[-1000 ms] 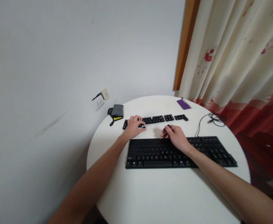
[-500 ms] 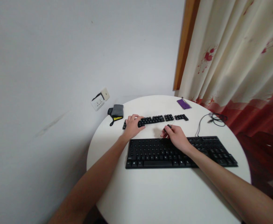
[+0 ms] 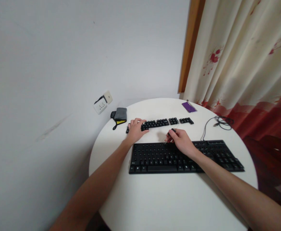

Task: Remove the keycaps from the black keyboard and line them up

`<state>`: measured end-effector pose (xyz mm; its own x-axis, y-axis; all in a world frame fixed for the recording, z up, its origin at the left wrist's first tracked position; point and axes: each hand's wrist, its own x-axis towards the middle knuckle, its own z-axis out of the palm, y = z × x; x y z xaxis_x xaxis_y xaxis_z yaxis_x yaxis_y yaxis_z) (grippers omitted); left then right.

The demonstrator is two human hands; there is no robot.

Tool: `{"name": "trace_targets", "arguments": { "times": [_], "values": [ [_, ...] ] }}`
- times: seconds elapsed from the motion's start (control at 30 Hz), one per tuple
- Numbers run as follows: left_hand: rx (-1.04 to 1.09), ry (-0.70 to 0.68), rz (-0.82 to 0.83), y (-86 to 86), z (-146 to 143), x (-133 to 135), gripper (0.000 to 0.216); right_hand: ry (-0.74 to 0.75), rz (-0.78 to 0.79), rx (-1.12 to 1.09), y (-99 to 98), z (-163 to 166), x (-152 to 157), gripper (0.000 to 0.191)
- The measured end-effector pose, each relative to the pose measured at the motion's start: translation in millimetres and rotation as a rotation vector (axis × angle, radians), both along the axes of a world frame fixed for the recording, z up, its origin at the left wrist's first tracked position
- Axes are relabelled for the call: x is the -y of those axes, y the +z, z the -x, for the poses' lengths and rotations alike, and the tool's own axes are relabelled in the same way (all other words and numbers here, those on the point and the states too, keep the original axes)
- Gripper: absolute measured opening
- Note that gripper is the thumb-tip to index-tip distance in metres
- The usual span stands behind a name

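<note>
A black keyboard (image 3: 202, 157) lies across the round white table (image 3: 169, 199). Beyond it, loose black keycaps (image 3: 159, 123) are laid out in rows. My left hand (image 3: 135, 131) rests over the left end of those rows, fingers curled down onto the keycaps. At the keyboard's top edge, my right hand (image 3: 182, 142) is closed in a pinch around a small dark tool (image 3: 172, 130), whose tip points at the top key row.
A grey and yellow pouch (image 3: 119, 116) sits at the table's back left near a wall socket (image 3: 102, 103). A purple card (image 3: 189, 107) lies at the back. The keyboard's cable (image 3: 217, 123) coils at the right, next to a cream and red curtain (image 3: 246, 64).
My left hand has slid slightly back and left along the keycap rows. The right hand has stayed in place with the tool.
</note>
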<state>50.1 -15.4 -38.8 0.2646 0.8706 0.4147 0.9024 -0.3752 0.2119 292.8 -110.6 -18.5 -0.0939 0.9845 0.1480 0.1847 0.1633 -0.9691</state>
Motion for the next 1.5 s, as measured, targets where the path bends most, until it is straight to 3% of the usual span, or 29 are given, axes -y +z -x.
{"name": "trace_targets", "arguments": {
  "times": [0.13,0.23,0.33,0.47,0.63,0.77,0.97,1.17,1.4,1.5],
  "values": [
    [0.055,-0.052,-0.012,6.5,-1.7,3.8,0.050,0.046,-0.064,0.118,7.1,-4.8,2.7,0.039],
    [0.141,-0.323,0.062,15.6,-8.9,15.5,0.036,0.184,-0.130,0.234,15.8,-9.9,8.0,0.037],
    [0.141,-0.629,0.243,26.1,-21.3,35.5,0.023,0.309,-0.155,0.328,22.9,-13.1,13.6,0.035],
    [0.063,-0.801,0.358,35.1,-35.8,58.1,0.017,0.404,-0.184,0.433,26.4,-16.0,16.8,0.033],
    [0.096,-0.788,0.425,36.0,-40.6,62.5,0.018,0.557,-0.226,0.463,25.9,-22.4,18.4,0.034],
    [0.097,-0.806,0.407,34.6,-41.2,60.3,0.021,0.590,-0.294,0.444,26.0,-23.4,22.6,0.033],
    [0.156,-0.779,0.424,31.4,-41.9,59.9,0.017,0.452,-0.302,0.533,22.9,-17.5,21.9,0.034],
    [0.135,-0.784,0.408,29.2,-41.5,58.5,0.015,0.443,-0.197,0.508,17.9,-15.3,18.8,0.034],
    [0.065,-0.824,0.386,32.3,-40.0,57.7,0.015,0.407,-0.026,0.271,8.4,-9.8,11.8,0.038],
    [0.095,-0.791,0.340,35.7,-41.9,59.8,0.016,0.394,-0.048,0.217,9.9,-9.1,9.3,0.038]
  ]
}}
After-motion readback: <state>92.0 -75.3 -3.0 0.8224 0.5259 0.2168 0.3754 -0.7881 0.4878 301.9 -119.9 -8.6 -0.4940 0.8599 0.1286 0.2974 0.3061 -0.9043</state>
